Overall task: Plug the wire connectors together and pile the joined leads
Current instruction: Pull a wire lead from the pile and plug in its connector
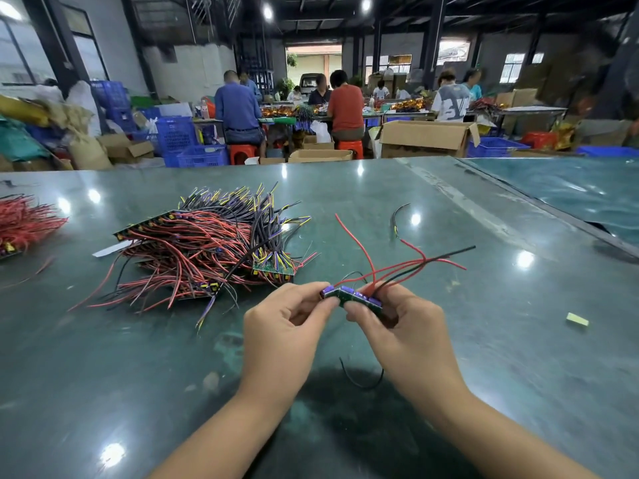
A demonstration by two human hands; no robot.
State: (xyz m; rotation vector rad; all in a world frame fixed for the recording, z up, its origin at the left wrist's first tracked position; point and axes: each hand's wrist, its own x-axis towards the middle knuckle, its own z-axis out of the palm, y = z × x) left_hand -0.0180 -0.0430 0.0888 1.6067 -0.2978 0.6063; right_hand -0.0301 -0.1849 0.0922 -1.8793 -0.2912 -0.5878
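This is a factory assembly hall: seated workers crowd long benches, cardboard boxes and blue crates cover the floor, and a wire pile lies on a green worktable.

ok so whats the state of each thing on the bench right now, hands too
left hand: pinches the left end of the board strip
right hand: pinches the right end of the board strip
board strip: held above the table, red and black leads fanning away
wire pile: heaped on the table, untouched
loose black wire: lying alone on the table
yellow-green scrap: lying on the table, right of the hands
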